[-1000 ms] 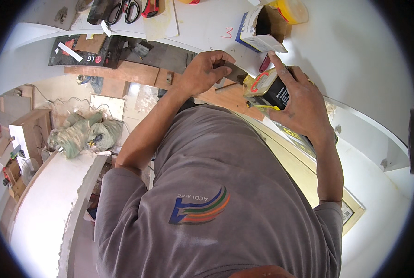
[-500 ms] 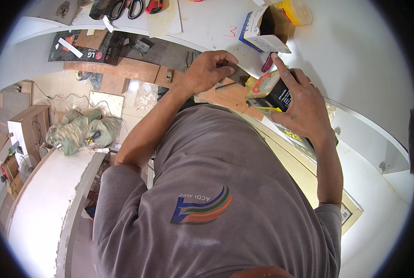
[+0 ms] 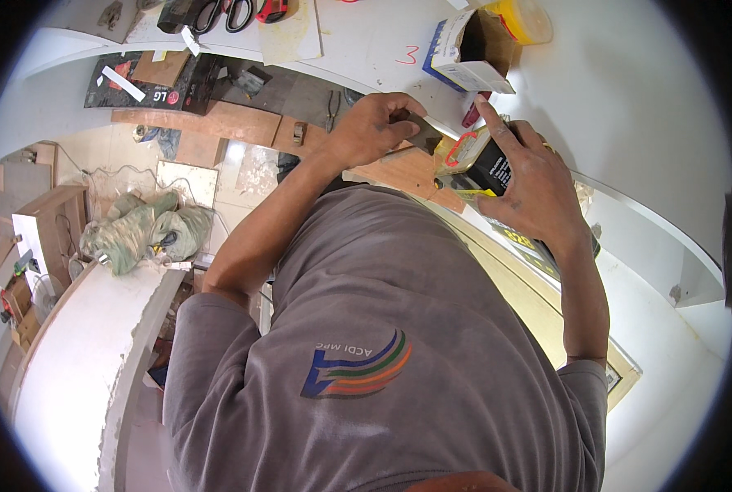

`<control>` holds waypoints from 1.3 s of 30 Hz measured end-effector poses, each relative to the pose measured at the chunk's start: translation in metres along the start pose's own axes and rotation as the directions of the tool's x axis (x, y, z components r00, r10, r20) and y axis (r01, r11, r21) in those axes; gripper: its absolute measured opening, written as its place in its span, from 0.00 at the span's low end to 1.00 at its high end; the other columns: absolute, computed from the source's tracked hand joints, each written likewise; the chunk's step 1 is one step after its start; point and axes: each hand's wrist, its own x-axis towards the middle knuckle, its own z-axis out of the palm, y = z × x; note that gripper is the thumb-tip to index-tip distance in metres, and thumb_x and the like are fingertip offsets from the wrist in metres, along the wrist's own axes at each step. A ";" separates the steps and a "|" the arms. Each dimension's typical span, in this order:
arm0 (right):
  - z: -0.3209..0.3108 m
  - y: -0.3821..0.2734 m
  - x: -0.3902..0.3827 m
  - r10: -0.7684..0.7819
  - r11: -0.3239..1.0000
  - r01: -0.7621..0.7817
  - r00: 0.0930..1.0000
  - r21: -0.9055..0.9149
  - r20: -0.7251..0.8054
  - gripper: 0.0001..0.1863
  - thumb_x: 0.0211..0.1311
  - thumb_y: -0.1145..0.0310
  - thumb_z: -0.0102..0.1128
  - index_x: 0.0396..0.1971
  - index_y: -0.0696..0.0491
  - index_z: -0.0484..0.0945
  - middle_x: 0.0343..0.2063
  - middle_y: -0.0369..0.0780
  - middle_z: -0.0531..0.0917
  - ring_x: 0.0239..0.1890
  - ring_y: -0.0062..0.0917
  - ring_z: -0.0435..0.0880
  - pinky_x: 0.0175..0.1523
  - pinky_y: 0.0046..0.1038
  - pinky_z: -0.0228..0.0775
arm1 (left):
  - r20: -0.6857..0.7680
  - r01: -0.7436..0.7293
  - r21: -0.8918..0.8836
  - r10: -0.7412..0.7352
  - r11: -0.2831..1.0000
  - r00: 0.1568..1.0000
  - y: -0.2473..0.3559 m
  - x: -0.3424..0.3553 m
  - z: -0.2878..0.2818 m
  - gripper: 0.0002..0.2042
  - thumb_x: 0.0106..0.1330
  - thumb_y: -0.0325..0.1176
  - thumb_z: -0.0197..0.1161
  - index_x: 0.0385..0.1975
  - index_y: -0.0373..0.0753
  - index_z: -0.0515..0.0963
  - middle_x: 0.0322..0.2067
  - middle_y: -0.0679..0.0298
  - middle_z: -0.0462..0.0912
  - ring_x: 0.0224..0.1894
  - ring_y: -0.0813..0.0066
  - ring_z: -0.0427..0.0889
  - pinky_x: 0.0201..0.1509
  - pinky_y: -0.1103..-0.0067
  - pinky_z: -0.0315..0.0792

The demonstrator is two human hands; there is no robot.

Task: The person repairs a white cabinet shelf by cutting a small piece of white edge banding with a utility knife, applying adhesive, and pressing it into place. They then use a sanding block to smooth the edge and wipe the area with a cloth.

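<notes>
My right hand (image 3: 534, 180) grips a rectangular metal tin (image 3: 487, 168) with a black and yellow label, its thumb on the near side and index finger stretched along the top edge. The tin is tilted, its top toward my left hand, and a red ring-shaped mark (image 3: 462, 149) shows on its top. My left hand (image 3: 376, 131) has thumb and fingers pinched on a thin dark flat piece (image 3: 421, 133), which reaches toward the tin's yellowish corner. Whether the piece touches the tin I cannot tell. A small dark red object (image 3: 474, 111) lies just beyond the right index fingertip.
On the white counter (image 3: 366, 49) stand an open cardboard box (image 3: 464, 61) and a yellow tub (image 3: 526, 20). Scissors (image 3: 225, 15) and a red cutter (image 3: 272, 10) lie at the far left. Pliers (image 3: 332, 111) and wooden boards (image 3: 234, 123) are lower down. Bundled sacks (image 3: 144, 230) sit on the floor.
My left hand has moved slightly right, toward the tin, and the dark flat piece has shifted with it. The pliers are now more visible. My right hand keeps its grip on the tilted tin.
</notes>
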 end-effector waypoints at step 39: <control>0.045 0.002 -0.020 0.021 0.806 0.324 0.821 0.495 -0.571 0.62 0.38 0.67 0.79 0.79 0.46 0.57 0.61 0.54 0.75 0.63 0.51 0.76 0.68 0.48 0.69 | -0.065 -0.114 0.112 0.121 0.987 0.991 0.093 -0.018 -0.091 0.11 0.70 0.26 0.65 0.50 0.36 0.85 0.26 0.74 0.76 0.25 0.87 0.68 0.29 0.84 0.63</control>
